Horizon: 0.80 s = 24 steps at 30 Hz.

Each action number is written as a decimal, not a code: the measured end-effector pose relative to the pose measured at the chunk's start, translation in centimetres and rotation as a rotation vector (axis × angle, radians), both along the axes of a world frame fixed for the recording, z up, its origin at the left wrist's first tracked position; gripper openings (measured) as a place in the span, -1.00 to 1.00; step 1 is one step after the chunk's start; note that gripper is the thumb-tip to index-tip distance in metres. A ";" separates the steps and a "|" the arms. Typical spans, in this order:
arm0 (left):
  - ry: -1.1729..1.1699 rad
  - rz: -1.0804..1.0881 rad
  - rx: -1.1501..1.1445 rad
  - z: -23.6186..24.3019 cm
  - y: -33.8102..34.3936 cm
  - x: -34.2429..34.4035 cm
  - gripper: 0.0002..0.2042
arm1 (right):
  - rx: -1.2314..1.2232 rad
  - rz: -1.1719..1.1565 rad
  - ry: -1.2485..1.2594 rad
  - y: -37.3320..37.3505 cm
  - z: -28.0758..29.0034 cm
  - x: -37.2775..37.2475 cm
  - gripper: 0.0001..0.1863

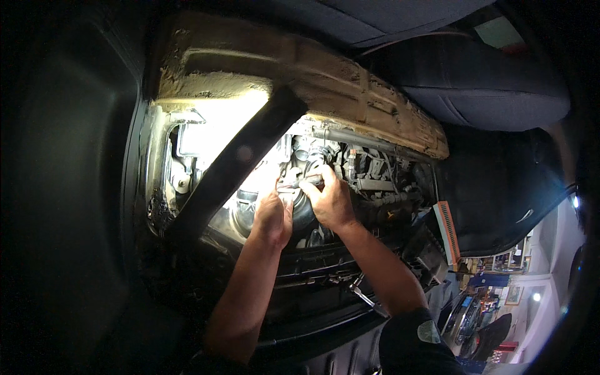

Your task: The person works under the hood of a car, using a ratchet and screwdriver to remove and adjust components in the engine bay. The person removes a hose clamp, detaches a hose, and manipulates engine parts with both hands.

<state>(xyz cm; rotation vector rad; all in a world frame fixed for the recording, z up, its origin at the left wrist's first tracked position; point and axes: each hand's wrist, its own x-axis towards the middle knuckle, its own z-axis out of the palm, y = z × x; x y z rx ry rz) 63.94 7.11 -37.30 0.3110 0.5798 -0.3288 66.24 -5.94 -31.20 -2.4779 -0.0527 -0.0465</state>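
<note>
Both my hands are over the open engine bay, close together near its middle. My right hand [331,199] pinches a small slender dark part [310,180] between thumb and fingers. My left hand [272,215] is raised palm inward at the left end of that part; its fingers look closed on it, though glare washes out their tips. Just beneath the hands sits a round black housing [302,214]. Hoses and metal engine parts [374,175] lie to the right of my right hand. What the fingertips touch underneath is hidden.
A long dark bar [240,156] slants across the bay beside my left hand, with strong light behind it. An orange-edged pleated air filter [446,231] stands at the right. A ratchet [369,297] lies near my right forearm. Dark seats [481,81] rise beyond the tan insulated panel [300,75].
</note>
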 end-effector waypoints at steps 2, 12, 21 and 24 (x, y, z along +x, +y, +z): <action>-0.104 -0.061 0.196 0.6 0.1 0.1 -0.50 | 0.071 -0.107 0.015 0.3 -0.5 -0.3 -0.76; 0.099 -0.032 -0.103 -0.7 1.0 -0.3 -0.62 | -0.105 0.134 -0.043 -0.1 1.2 3.0 -0.83; 0.124 0.123 -0.139 -0.8 0.3 0.1 -0.70 | -0.256 0.467 -0.242 2.6 -4.5 8.3 -0.88; -0.125 0.114 0.012 1.0 0.2 0.0 -0.69 | 0.162 -0.107 0.030 0.6 -1.6 2.0 -0.70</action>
